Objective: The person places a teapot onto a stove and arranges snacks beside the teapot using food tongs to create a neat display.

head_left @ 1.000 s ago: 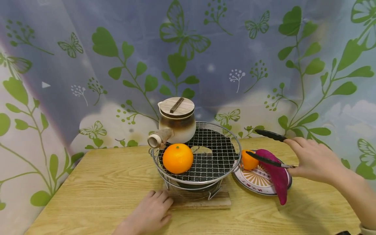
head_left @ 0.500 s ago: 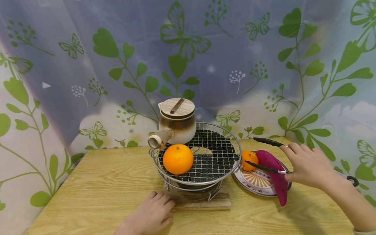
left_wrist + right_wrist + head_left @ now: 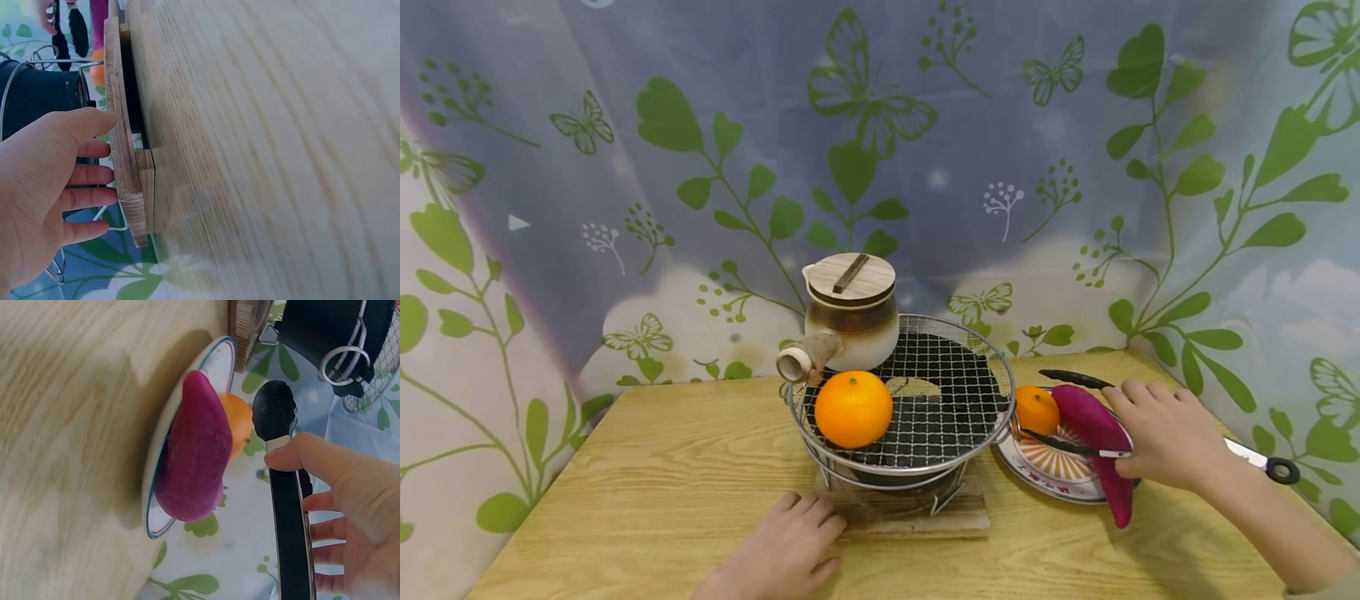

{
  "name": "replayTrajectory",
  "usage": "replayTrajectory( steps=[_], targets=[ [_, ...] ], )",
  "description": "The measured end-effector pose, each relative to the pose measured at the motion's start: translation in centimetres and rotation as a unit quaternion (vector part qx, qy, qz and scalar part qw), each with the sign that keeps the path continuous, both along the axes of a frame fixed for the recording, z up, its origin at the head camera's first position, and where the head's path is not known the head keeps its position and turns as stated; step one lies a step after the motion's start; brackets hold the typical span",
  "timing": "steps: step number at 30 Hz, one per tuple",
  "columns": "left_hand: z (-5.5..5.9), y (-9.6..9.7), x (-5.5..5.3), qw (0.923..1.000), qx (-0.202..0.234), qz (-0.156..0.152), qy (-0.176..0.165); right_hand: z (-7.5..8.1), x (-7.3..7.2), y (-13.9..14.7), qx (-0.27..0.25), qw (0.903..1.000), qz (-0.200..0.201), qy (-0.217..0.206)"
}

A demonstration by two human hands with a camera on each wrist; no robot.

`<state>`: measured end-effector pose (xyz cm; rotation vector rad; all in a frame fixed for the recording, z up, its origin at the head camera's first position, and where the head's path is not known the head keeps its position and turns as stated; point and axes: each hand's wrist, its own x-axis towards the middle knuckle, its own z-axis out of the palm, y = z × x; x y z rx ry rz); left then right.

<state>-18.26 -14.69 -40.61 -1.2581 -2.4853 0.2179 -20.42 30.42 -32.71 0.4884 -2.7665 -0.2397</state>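
Note:
In the head view my right hand holds black-and-silver tongs, thumb on one arm and fingers along the other. Their two black tips stand spread over the plate, one behind and one in front of a small orange. Beside that fruit lies a purple sweet potato, its pointed end past the rim; the right wrist view has it close below the tongs. My left hand rests at the near left edge of a wooden board, thumb and fingertips against it in the left wrist view.
On the board stands a dark stove topped by a round wire grill. A large orange and a lidded clay pot with a side handle sit on the mesh. A patterned cloth hangs behind the table.
My right hand has moved left, bringing the tongs farther over the plate, with the front tip lower before the small orange. The left hand stays by the board.

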Motion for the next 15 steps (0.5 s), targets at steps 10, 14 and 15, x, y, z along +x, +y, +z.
replayTrajectory(
  steps=[10, 14, 15],
  targets=[
    [-0.1, 0.0, 0.0, 0.9998, 0.010, -0.010, 0.016, -1.0, -0.3, -0.5, 0.013, 0.9999, 0.001, 0.009],
    [-0.1, 0.0, 0.0, 0.9995, 0.017, -0.012, 0.022, -1.4, -0.4, -0.6, 0.013, 0.9998, -0.003, 0.016],
    [-0.2, 0.0, 0.0, 0.9995, 0.019, -0.013, 0.023, -1.4, -0.4, -0.7, 0.012, 0.9998, -0.006, 0.018]
  ],
)
